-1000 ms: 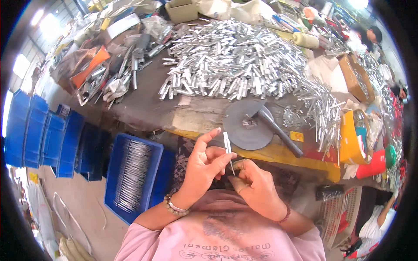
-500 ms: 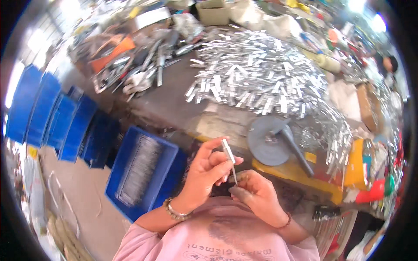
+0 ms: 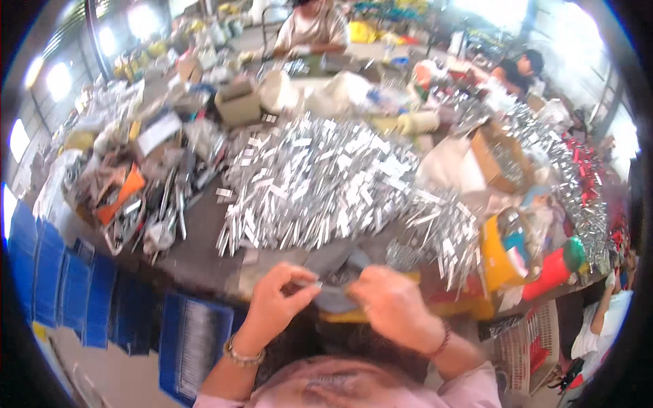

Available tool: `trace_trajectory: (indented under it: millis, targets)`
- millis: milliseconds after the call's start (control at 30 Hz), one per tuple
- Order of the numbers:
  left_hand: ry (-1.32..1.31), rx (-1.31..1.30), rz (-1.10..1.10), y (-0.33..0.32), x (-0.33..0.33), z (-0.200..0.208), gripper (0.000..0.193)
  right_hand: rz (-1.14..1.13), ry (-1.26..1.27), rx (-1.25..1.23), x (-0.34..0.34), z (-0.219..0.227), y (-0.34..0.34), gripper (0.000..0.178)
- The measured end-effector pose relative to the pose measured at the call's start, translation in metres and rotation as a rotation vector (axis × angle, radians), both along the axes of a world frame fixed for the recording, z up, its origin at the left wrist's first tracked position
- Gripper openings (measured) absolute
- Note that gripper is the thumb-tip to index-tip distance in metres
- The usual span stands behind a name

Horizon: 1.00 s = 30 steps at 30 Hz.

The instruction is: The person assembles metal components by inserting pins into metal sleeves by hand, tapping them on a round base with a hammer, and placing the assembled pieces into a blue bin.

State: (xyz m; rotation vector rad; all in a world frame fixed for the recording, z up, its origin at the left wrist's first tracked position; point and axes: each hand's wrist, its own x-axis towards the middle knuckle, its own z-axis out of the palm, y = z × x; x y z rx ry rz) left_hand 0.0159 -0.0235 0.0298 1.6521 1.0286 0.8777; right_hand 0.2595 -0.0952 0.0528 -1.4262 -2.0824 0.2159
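Observation:
Thumb and fingertips of my left hand [image 3: 282, 296] pinch a small, shiny metal piece [image 3: 317, 284] in front of my chest. My right hand [image 3: 394, 306] is blurred by motion, with its fingers pressed together; whatever they hold cannot be made out. A gap separates the two hands. Behind them, on the near edge of the table, lies a grey round disc [image 3: 333, 300], partly covered by the hands. Just past it spreads a large heap of thin silver metal pieces [image 3: 320, 187].
Low on the left, a blue bin [image 3: 168, 340] holds rows of metal pieces beside more blue bins [image 3: 71, 289]. Scrap with an orange piece [image 3: 122, 194] lies left; a yellow container [image 3: 494, 255] and red bottle [image 3: 547, 275] stand right. One person [image 3: 313, 30] sits across the table.
My view has tilted up, bringing people across the room into sight. My hands have moved apart, the right one to the right. The slim metal piece held upright between them is no longer clearly visible.

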Motion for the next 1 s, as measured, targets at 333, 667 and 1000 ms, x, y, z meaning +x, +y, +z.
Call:
trace_trajectory:
  millis: [333,667,1000]
  targets:
    - [-0.079,-0.172,0.122,0.012,-0.025,-0.014,0.011,-0.212,-0.037,0.030,0.023,-0.017,-0.012,0.045]
    - [0.134,0.398,0.247,0.025,-0.001,-0.026,0.010,-0.315,0.290,-0.039,0.035,-0.038,-0.023,0.041]
    - [0.310,0.562,0.146,0.033,0.041,-0.035,0.015,-0.279,0.757,-0.413,0.033,-0.023,-0.042,0.031]
